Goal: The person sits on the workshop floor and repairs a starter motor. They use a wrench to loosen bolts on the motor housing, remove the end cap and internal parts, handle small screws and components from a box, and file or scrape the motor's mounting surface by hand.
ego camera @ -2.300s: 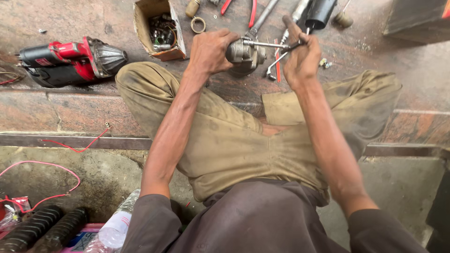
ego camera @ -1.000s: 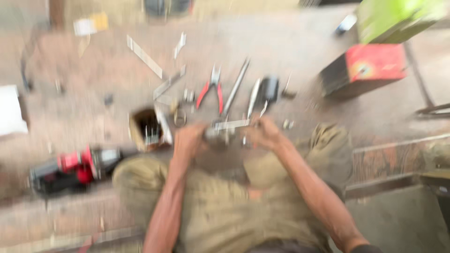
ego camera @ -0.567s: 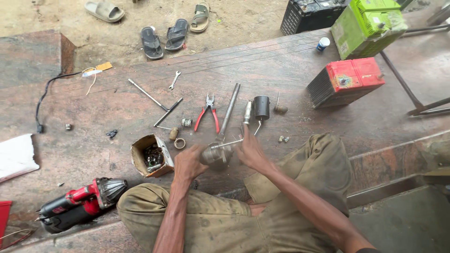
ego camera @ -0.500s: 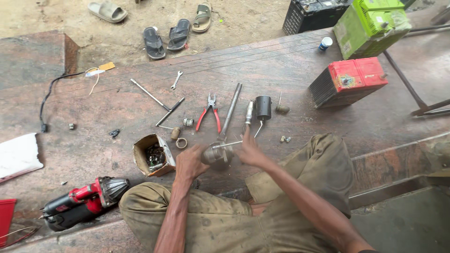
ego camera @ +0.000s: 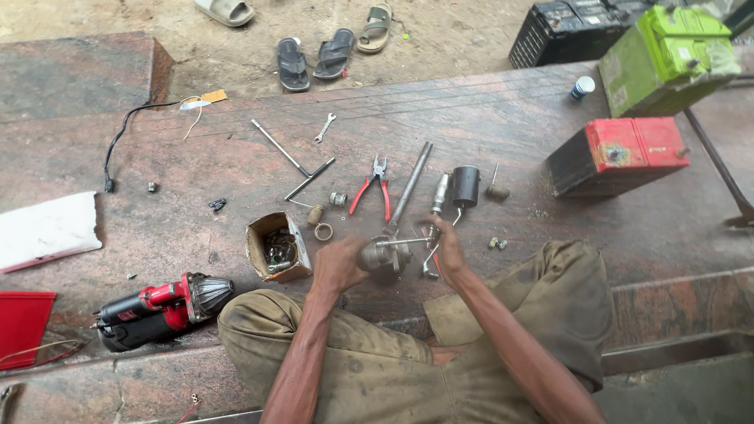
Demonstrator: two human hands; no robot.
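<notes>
Both hands are gripping: the left hand [ego camera: 336, 265] is clenching a grey metal part [ego camera: 383, 257] above the tabletop [ego camera: 196, 204], the right hand [ego camera: 449, 245] is grasping a thin rod [ego camera: 404, 242] through it. Red-handled pliers [ego camera: 371, 191] and a small cardboard box [ego camera: 275, 247] are lying nearby.

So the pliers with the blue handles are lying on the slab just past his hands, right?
Not quite: the pliers have red handles, not blue, as the head view shows. They do lie on the slab, just past the left hand and right hand.
</notes>
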